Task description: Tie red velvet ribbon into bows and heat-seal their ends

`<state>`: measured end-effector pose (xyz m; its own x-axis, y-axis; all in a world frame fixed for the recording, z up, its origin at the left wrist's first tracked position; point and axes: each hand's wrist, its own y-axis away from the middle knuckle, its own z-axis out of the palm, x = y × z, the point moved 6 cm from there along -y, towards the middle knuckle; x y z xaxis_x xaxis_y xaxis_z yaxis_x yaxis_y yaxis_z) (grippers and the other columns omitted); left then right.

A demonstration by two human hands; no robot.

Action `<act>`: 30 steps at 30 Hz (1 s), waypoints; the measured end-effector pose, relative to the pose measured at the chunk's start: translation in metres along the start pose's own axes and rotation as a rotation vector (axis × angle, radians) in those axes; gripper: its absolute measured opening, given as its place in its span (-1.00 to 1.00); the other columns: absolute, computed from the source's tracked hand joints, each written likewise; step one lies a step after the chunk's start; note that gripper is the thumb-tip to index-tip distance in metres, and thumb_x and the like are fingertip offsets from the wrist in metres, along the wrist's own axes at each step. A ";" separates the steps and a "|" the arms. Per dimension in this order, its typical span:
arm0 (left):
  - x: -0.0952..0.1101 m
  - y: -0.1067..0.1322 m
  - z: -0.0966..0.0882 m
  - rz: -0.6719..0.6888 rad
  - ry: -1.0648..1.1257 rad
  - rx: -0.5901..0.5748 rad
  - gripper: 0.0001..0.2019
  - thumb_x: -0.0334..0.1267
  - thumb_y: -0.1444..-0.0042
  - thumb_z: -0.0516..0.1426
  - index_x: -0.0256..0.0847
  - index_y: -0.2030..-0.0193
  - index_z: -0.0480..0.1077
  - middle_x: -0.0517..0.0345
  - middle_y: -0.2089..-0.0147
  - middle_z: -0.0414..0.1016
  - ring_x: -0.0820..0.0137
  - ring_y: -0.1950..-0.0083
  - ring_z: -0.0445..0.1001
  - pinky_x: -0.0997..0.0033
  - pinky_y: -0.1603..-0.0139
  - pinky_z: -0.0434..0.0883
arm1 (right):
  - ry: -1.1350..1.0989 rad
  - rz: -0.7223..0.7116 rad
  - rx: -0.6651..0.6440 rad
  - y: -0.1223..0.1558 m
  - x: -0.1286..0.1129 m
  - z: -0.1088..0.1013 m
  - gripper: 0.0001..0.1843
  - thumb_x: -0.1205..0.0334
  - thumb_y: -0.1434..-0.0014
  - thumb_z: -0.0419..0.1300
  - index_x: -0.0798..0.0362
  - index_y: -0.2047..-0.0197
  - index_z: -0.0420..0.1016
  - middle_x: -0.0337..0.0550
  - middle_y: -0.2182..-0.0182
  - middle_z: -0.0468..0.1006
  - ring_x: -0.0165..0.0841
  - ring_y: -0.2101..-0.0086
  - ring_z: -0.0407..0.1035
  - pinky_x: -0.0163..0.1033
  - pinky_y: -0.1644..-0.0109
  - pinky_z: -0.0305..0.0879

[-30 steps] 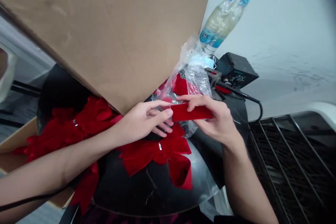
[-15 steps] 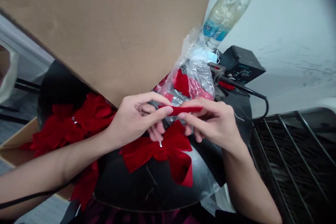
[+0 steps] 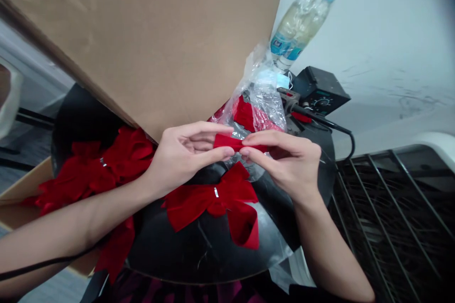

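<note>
Black tabletop (image 3: 199, 251) | red velvet ribbon (image 3: 229, 142) now bunched | left hand (image 3: 185, 158), right hand (image 3: 284, 165) pinching

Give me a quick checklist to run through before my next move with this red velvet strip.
1. Red velvet strip held: ok, pinched between left hand and right hand.
2. Strip free of creases: cannot tell, fingers cover much of it.
3. Red velvet bow clear of the hands: ok, lying just below them.
4. Metal clip on the bow: ok, at its centre.
5. Black cord clear of left forearm: not ok, it runs along it.
6. Soldering iron clear of the hands: ok, beyond the plastic bag.
</note>
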<state>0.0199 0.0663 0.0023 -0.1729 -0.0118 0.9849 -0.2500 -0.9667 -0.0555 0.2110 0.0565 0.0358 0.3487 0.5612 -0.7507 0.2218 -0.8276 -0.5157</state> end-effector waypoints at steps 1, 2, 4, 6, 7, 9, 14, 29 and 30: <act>0.000 0.000 0.000 -0.002 -0.004 0.007 -0.63 -0.45 -0.01 0.47 -0.03 0.04 0.71 0.26 0.20 0.78 0.37 0.22 0.77 0.59 0.09 0.68 | -0.023 0.041 0.008 0.001 0.003 0.000 -0.81 0.33 -0.17 0.49 -0.07 0.13 0.72 -0.27 0.23 0.74 -0.39 0.30 0.63 -0.29 0.22 0.60; 0.000 0.001 0.000 -0.001 -0.008 0.018 -0.69 -0.42 -0.04 0.47 -0.03 0.06 0.72 0.25 0.22 0.78 0.37 0.22 0.77 0.60 0.09 0.68 | -0.042 0.075 0.015 0.001 0.005 0.000 -0.78 0.32 -0.17 0.49 -0.07 0.10 0.72 -0.27 0.22 0.74 -0.40 0.33 0.63 -0.30 0.27 0.59; -0.001 0.002 -0.001 0.003 -0.009 0.041 -0.81 -0.35 -0.09 0.45 -0.04 0.14 0.74 0.24 0.24 0.78 0.36 0.23 0.77 0.60 0.08 0.69 | -0.052 0.100 0.016 0.002 0.007 0.000 -0.77 0.32 -0.19 0.48 -0.08 0.07 0.72 -0.28 0.21 0.74 -0.43 0.36 0.62 -0.32 0.30 0.58; -0.001 0.003 -0.001 0.015 -0.015 0.072 -0.86 -0.31 -0.11 0.45 -0.02 0.18 0.74 0.25 0.26 0.78 0.36 0.24 0.77 0.59 0.09 0.70 | -0.033 0.069 -0.002 0.001 0.005 0.001 -0.80 0.34 -0.21 0.46 -0.07 0.09 0.72 -0.29 0.22 0.73 -0.45 0.33 0.61 -0.33 0.26 0.57; 0.000 0.004 -0.001 0.024 -0.023 0.084 -0.86 -0.30 -0.12 0.45 -0.01 0.17 0.74 0.26 0.26 0.78 0.36 0.24 0.77 0.58 0.08 0.70 | -0.023 0.050 -0.013 0.000 0.004 0.001 -0.81 0.36 -0.21 0.45 -0.06 0.10 0.72 -0.30 0.23 0.73 -0.45 0.30 0.61 -0.33 0.23 0.57; 0.001 0.005 -0.001 0.047 -0.045 0.095 -0.85 -0.30 -0.12 0.45 0.02 0.17 0.74 0.29 0.25 0.78 0.36 0.23 0.77 0.56 0.06 0.71 | -0.018 0.031 -0.029 0.000 0.003 0.001 -0.80 0.37 -0.22 0.44 -0.06 0.09 0.71 -0.30 0.21 0.73 -0.45 0.25 0.60 -0.34 0.17 0.54; 0.006 0.008 -0.004 0.095 -0.135 0.105 -0.82 -0.34 -0.13 0.44 0.06 0.17 0.73 0.36 0.26 0.77 0.41 0.25 0.77 0.62 0.07 0.70 | -0.053 0.093 -0.093 -0.001 0.006 0.002 -0.77 0.33 -0.26 0.43 -0.07 0.02 0.69 -0.28 0.11 0.73 -0.44 0.13 0.60 -0.35 0.05 0.51; -0.011 0.006 0.007 -0.136 -0.500 -0.319 -0.53 -0.04 0.02 0.48 -0.16 -0.01 0.60 0.16 0.22 0.75 0.28 0.25 0.71 0.35 0.20 0.64 | 0.361 -0.039 -0.281 0.000 -0.019 -0.021 -0.91 0.25 -0.39 0.29 0.04 0.18 0.61 -0.21 0.35 0.57 -0.40 0.36 0.43 -0.26 0.21 0.35; -0.014 0.007 0.009 -0.134 -0.631 -0.409 -0.49 -0.01 0.07 0.50 -0.15 0.00 0.60 0.14 0.20 0.74 0.25 0.23 0.70 0.32 0.17 0.61 | 0.378 -0.004 -0.255 0.008 -0.025 -0.028 -0.92 0.24 -0.39 0.29 0.02 0.19 0.60 -0.21 0.35 0.56 -0.40 0.36 0.43 -0.27 0.22 0.36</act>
<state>0.0291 0.0570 -0.0106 0.4307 -0.1637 0.8875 -0.5849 -0.7996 0.1363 0.2297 0.0355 0.0616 0.6445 0.5595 -0.5210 0.4245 -0.8287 -0.3648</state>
